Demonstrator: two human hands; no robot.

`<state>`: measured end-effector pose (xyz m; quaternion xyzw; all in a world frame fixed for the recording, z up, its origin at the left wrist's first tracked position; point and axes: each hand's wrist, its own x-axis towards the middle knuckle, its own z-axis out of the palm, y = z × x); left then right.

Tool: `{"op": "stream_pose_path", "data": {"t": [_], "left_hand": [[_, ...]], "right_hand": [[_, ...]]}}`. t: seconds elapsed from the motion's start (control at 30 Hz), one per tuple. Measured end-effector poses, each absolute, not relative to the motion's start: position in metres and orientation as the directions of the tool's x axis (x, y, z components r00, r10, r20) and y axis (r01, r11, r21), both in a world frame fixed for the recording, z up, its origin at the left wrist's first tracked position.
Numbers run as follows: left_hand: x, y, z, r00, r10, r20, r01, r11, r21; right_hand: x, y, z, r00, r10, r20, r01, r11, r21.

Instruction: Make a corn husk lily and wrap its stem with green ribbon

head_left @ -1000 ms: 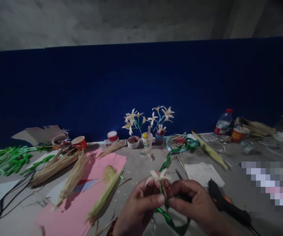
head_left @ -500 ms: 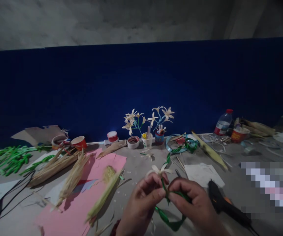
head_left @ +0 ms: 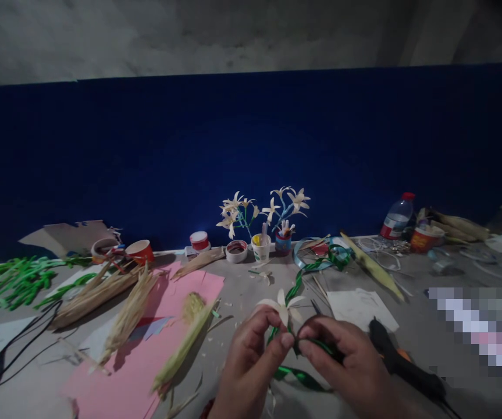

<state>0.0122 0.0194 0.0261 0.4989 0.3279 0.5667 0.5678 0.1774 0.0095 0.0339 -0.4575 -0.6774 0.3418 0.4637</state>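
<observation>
My left hand [head_left: 255, 355] pinches the stem of a white artificial flower [head_left: 282, 304], whose pale petals spread above the fingertips. Close beside it, my right hand [head_left: 342, 355] is closed on a shiny green ribbon [head_left: 301, 377] at the stem. The ribbon loops below both hands, and another twisted length of it runs from behind the flower toward a coil at the back. Fingers hide most of the stem and where the ribbon meets it.
A black glue gun [head_left: 408, 364] lies right of my hands, near a white paper [head_left: 362, 308]. At left, corn husks [head_left: 131, 311] and a corn cob [head_left: 185, 343] lie on and around pink paper [head_left: 111, 393]. Behind stand finished flowers [head_left: 296, 201], a white cup [head_left: 260, 250] and a bottle [head_left: 398, 218].
The flower has tipped, so its petals now face me more. My fingertips stay close together at the stem, and the ribbon loop below has shifted and partly slid behind my right hand.
</observation>
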Motion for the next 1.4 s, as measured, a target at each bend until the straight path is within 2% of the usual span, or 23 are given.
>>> {"op": "stream_pose_path", "data": {"t": [0.2, 0.37, 0.5, 0.63, 0.73, 0.9, 1.03, 1.13, 1.2, 1.27, 1.4], "left_hand": [[0.011, 0.024, 0.023, 0.294, 0.943, 0.155, -0.466, 0.000, 0.885], [0.016, 0.024, 0.028, 0.306, 0.942, 0.139, -0.578, 0.067, 0.814], [0.017, 0.024, 0.029, 0.319, 0.942, 0.103, -0.629, 0.129, 0.767], [0.018, 0.026, 0.031, 0.369, 0.925, 0.094, -0.656, 0.187, 0.732], [0.020, 0.026, 0.034, 0.388, 0.918, 0.083, -0.622, 0.194, 0.759], [0.022, 0.024, 0.034, 0.329, 0.940, 0.090, -0.569, 0.121, 0.814], [0.019, 0.021, 0.027, 0.232, 0.963, 0.139, -0.541, 0.009, 0.841], [0.016, 0.020, 0.024, 0.233, 0.964, 0.131, -0.503, 0.004, 0.864], [0.015, 0.020, 0.026, 0.245, 0.965, 0.097, -0.490, 0.037, 0.871], [0.015, 0.021, 0.030, 0.265, 0.960, 0.085, -0.504, 0.063, 0.861], [0.016, 0.023, 0.034, 0.326, 0.938, 0.120, -0.560, 0.089, 0.824]], "right_hand": [[0.173, 0.012, 0.029, -0.174, 0.972, 0.156, -0.060, 0.148, -0.987], [0.164, 0.011, 0.022, -0.097, 0.995, 0.026, -0.300, -0.004, -0.954], [0.159, 0.012, 0.018, -0.211, 0.977, -0.041, -0.396, -0.124, -0.910], [0.155, 0.012, 0.015, -0.256, 0.966, -0.022, -0.412, -0.130, -0.902], [0.154, 0.011, 0.017, -0.232, 0.973, 0.003, -0.415, -0.096, -0.905], [0.152, 0.008, 0.022, -0.109, 0.992, 0.058, -0.385, 0.012, -0.923], [0.152, 0.007, 0.024, 0.098, 0.972, 0.212, -0.252, 0.230, -0.940], [0.156, 0.007, 0.026, 0.057, 0.957, 0.285, -0.128, 0.291, -0.948], [0.159, 0.008, 0.027, -0.014, 0.960, 0.279, -0.099, 0.276, -0.956], [0.162, 0.009, 0.026, -0.061, 0.972, 0.225, -0.149, 0.214, -0.965], [0.164, 0.013, 0.020, -0.157, 0.987, 0.019, -0.323, -0.033, -0.946]]}}
